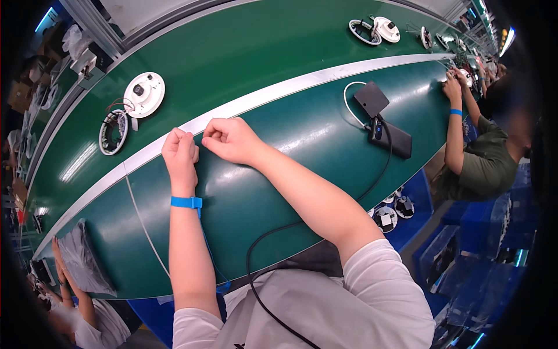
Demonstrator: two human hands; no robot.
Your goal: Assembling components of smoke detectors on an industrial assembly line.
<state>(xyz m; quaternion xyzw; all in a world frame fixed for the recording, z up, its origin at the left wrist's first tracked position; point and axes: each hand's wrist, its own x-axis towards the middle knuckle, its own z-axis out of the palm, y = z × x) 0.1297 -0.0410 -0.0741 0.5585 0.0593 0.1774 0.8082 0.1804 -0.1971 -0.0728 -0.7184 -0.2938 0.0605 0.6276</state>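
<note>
My left hand (181, 154), with a blue wrist strap (186, 202) below it, is held up over the near edge of the white strip (228, 110). Its fingers are curled closed. Just to the right, my right hand (232, 139) has thumb and fingertips pinched together, a small gap away from the left hand. Anything inside either grip is hidden or too small to make out. Beyond my left hand lie a white round disc with a black camera lens (145, 100) and a white ring with electronics inside (105, 139), joined by thin wires.
A black power bank (396, 139) and a dark square box (372, 99) lie at right, with a black cable (249, 256) running toward me. More discs (388, 30) sit far right. A grey plastic bag (84, 262) rests at left. Co-workers sit on both sides; a blue bin (415, 224) holds round parts.
</note>
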